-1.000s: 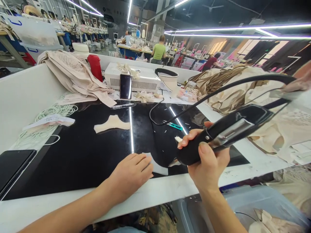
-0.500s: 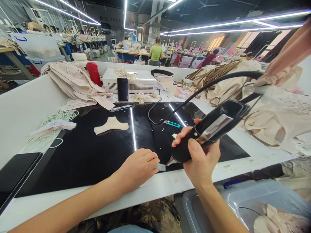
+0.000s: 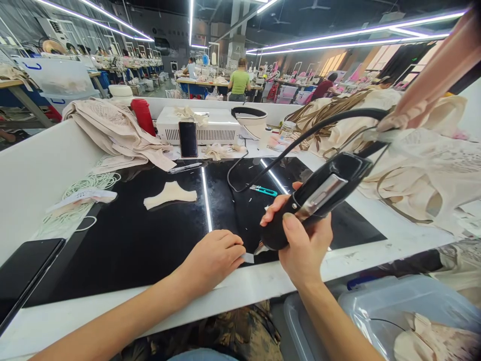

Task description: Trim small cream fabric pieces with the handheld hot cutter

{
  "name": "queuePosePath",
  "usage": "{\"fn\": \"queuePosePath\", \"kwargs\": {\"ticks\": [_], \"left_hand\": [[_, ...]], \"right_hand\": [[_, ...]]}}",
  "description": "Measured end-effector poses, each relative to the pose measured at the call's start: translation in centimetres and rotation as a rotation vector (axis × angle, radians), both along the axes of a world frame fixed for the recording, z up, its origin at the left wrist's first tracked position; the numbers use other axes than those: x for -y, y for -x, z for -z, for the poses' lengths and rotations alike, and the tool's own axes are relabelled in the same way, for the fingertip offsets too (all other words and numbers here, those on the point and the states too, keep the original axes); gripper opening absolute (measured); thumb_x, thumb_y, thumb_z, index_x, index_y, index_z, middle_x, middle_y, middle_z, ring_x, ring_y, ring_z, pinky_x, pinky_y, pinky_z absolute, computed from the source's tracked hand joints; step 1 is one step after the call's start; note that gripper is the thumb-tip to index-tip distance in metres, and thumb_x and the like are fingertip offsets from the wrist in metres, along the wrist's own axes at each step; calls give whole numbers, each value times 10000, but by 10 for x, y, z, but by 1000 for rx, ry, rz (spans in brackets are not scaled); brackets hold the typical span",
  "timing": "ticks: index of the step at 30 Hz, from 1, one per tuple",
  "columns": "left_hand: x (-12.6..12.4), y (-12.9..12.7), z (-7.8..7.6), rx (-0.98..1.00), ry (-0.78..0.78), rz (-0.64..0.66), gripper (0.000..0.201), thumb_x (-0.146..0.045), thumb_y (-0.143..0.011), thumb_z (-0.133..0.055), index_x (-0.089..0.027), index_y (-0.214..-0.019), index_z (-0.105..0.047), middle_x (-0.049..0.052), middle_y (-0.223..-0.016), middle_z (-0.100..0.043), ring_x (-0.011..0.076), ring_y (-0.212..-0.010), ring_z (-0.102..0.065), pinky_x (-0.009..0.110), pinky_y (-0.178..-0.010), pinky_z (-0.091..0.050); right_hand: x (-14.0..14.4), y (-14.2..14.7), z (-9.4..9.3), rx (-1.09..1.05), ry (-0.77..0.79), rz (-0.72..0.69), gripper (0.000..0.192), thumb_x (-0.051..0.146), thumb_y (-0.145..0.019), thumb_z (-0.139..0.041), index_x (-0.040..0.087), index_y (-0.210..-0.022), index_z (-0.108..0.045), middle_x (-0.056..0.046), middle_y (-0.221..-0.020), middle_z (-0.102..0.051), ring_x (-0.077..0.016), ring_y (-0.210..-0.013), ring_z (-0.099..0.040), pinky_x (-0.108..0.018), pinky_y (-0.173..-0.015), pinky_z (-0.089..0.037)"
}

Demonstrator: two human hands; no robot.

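Observation:
My right hand is wrapped around a black corded hand tool with a silver plate on its side. Its narrow metal tip points down and left, just beside the end of a small pale strip. That strip sticks out from under the fingers of my left hand, which are closed on it at the front edge of the glossy black mat. From the tool's rear a thick cord arcs leftward. I cannot tell whether the tip touches the strip.
On the mat lie a cream fabric piece and a teal cutter. Behind are a phone, a vented white box and a red container. Fabric is heaped right; a pinkish, cloth-like length reaches the tool's rear.
The tool and my right hand have shifted slightly left, the tip staying by the strip's end. My left hand has hardly moved. The whole view has shifted a little.

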State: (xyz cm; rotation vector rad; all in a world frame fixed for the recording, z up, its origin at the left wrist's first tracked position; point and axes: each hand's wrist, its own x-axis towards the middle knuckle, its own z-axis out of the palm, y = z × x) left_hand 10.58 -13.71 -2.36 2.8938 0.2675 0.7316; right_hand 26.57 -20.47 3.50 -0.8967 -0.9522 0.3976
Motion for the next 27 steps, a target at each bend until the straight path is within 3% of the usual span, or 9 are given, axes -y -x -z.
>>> {"fn": "queuePosePath", "kwargs": {"ticks": [11,22,27], "left_hand": [[3,2,1,42,-38,-1,165,-235,-1033,-534,-182,-1006,-688,40,-1077,-726,194,-994,-678,354,-899,-555],[2,6,4,25,-14,14,138,-201,-1006,-565,-207,-1014,-702,38,-1101,-723,193,-1027,-656,361,-936,-542],[2,6,4,34,6,17,151,-189,-1003,-560,-213,-1032,-706,34,-1105,-723,201,-1037,-655,364,-936,-546]], "right_hand": [[0,4,4,-9,-18,-36,240,210,-889,-693,280,-1091,-585,36,-901,-643,-124,-681,-633,-292,-611,-552],[7,3,0,-21,-11,-34,394,256,-890,-699,293,-1258,-564,26,-890,-626,-137,-677,-610,-316,-615,-537],[11,4,1,0,3,-47,362,297,-889,-706,294,-1221,-561,23,-892,-627,-145,-685,-615,-319,-605,-538]]}}
